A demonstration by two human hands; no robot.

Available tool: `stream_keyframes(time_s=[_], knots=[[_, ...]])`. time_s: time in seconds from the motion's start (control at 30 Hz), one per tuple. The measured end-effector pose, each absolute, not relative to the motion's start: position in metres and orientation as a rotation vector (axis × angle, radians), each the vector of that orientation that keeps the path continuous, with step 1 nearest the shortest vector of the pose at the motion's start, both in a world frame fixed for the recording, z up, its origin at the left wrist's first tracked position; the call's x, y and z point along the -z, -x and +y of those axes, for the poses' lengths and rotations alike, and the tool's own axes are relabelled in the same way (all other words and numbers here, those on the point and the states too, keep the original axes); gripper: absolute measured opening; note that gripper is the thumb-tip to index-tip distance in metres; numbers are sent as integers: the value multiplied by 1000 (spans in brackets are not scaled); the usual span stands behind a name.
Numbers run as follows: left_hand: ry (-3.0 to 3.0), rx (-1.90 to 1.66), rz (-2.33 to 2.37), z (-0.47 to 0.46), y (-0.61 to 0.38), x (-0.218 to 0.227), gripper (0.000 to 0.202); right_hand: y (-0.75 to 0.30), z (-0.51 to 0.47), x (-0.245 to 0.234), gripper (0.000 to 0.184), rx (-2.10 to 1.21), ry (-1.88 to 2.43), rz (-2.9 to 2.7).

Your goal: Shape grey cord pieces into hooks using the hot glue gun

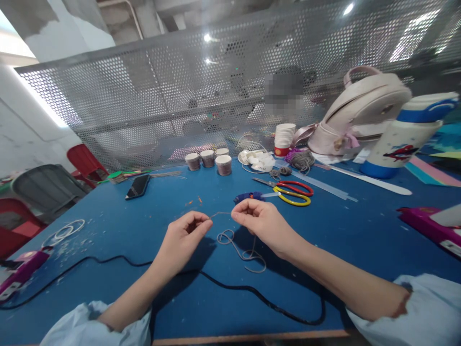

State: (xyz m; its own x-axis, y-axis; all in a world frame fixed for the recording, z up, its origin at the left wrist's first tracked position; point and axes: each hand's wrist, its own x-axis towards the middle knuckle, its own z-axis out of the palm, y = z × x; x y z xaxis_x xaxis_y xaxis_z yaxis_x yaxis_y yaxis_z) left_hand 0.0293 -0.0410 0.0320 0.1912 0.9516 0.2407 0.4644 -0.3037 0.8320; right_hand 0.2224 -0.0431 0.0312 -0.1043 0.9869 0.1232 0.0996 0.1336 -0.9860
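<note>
Between my two hands a short stretch of thin grey-brown yarn (221,213) runs nearly level above the blue table. My left hand (187,235) pinches one end between thumb and fingers. With thumb and forefinger, my right hand (261,223) grips the yarn on the other side. Below, the loose tail of the yarn lies in loops on the tabletop. Just beyond my right hand is a glue gun (249,197) with a dark blue body, and beside it scissors (293,192) with one red and one yellow handle.
Several yarn-wrapped paper cups (223,165), a cup stack (284,139) and yarn balls (302,161) stand at the back. A black cable (234,287) crosses the front of the table (118,230). A phone (138,186) lies left; a bottle (403,139) and backpack (360,110) stand right.
</note>
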Motion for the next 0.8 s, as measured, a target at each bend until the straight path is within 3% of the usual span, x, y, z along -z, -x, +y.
stream_keyframes(time_s=[0.8], knots=[[-1859, -999, 1317, -43, -30, -33, 27, -220, -44, -31, 13, -1095, 1112, -1417]])
